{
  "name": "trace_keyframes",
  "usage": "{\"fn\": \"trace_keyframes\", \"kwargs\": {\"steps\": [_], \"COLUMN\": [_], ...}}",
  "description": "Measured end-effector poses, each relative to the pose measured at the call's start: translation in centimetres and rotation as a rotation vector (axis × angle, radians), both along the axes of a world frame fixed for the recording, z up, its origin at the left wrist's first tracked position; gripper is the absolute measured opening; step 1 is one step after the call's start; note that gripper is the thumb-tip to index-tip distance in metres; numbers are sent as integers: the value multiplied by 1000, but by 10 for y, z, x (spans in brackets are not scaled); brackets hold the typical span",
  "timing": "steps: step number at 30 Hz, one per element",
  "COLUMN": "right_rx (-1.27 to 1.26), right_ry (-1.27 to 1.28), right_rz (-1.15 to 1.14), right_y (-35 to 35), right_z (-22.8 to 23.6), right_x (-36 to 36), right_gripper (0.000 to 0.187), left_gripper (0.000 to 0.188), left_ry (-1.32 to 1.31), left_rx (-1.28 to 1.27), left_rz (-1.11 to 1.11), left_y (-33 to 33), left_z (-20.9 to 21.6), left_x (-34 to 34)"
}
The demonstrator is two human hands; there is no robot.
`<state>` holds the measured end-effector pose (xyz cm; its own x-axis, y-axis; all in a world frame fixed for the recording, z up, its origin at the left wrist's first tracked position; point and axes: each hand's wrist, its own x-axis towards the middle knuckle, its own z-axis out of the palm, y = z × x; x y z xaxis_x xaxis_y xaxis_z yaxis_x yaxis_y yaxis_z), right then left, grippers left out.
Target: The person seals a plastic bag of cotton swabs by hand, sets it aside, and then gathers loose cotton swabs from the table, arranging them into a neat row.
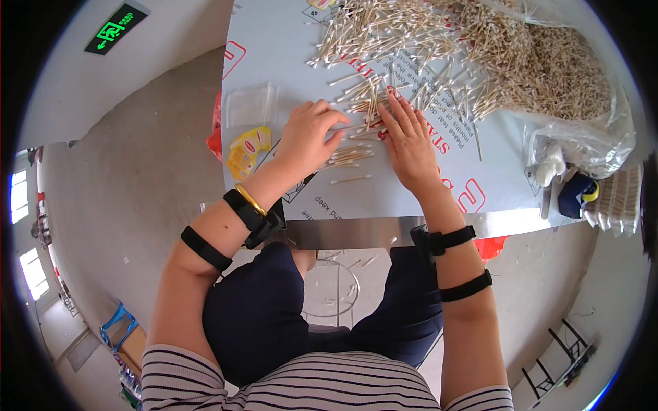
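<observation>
- Head view: a person's left hand (314, 130) reaches in from the left, fingers curled, with thumb and forefinger spaced beside some thin wooden-stick cotton swabs with white tips (349, 156); whether it pinches one, I cannot tell.
- The right hand (412, 144) lies palm down, fingers outstretched and released, its fingertips beside other swabs; this flat pose seems suited to penning sticks in from the right.
- Between and just beyond the hands, the swabs lie roughly crosswise, presumably so their ends line up; one lies apart on the near side.
- Farther off is a loose heap of swabs (391, 31), and at far right a crumpled clear plastic bag (603, 147) full of more, likely kept within reach as stock.
- At left, flat clear plastic sleeves (250, 103) and yellow printed paper labels (248, 151) lie near the left hand, perhaps for easy picking.
- Everything rests on a grey, film-covered metal table (411, 198).
</observation>
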<state>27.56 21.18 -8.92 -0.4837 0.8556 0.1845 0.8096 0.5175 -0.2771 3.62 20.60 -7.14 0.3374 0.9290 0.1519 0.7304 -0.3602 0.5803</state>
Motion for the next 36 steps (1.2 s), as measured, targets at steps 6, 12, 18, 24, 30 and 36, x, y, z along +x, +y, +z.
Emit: {"fn": "trace_keyframes", "kwargs": {"steps": [6,12,18,24,30,36], "right_rx": [-39,-93,-122,-45,-28,-7], "right_ry": [8,101,113,-60,-115,-115], "right_rz": [-71,-121,-98,73,-53,-219], "right_y": [-12,-30,-29,6,7,-12], "right_z": [-3,1,8,0,-10,-14], "right_x": [-13,-21,-14,-8,-11,-9], "right_gripper": [57,57,59,58,67,74], "left_gripper": [64,79,84,98,100,95], "left_ry": [8,404,300,485,441,433], "left_rx": [139,150,148,115,122,126], "left_rz": [-80,-177,-145,-144,-130,-167], "left_y": [-33,-44,-46,-51,-42,-50], "left_z": [-12,-26,-23,-16,-18,-20], "left_x": [25,23,25,36,30,25]}}
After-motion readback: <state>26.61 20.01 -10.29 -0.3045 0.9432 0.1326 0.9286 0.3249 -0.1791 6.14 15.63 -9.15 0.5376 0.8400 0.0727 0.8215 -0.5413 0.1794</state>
